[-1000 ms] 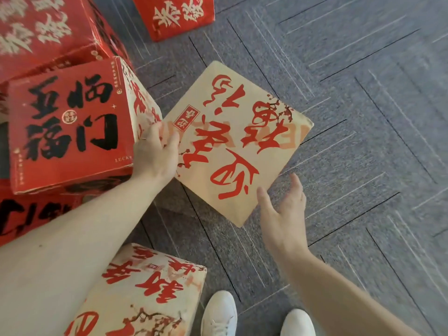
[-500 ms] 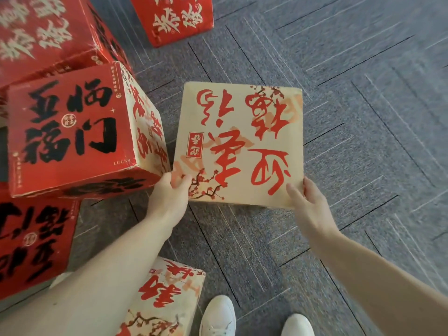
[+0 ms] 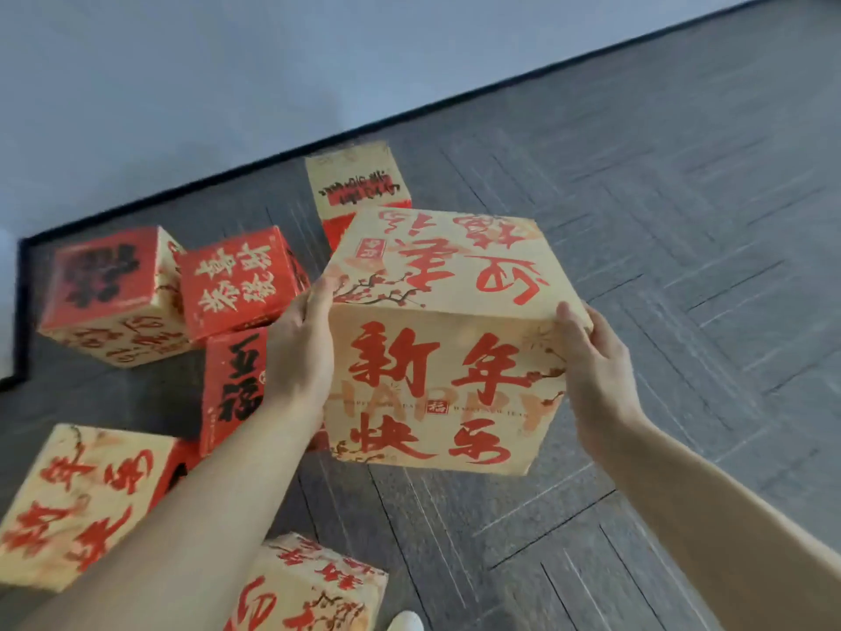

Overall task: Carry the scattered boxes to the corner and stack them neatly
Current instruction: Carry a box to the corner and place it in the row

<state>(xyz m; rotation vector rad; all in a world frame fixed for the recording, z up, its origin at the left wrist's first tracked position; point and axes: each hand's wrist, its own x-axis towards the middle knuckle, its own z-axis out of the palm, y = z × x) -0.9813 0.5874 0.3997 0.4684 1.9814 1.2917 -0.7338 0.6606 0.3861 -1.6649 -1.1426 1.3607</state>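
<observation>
A grey herringbone carpet floor [image 3: 682, 230] meets a pale wall [image 3: 227, 61]. Held clear of it at centre is a beige cardboard box with red characters [image 3: 437, 357]. Red and beige printed boxes [image 3: 236, 284] lie scattered to its left. The left hand [image 3: 298, 352] and right hand [image 3: 596, 371] grip the held box's opposite sides.

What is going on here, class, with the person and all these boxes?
A person holds a beige box with red lettering up above the grey floor, the left hand on its left side and the right hand gripping its right edge. Other boxes lie scattered on the floor near the wall, among them a red box with white lettering and a second beige box at lower left. No neat stack shows yet.
</observation>
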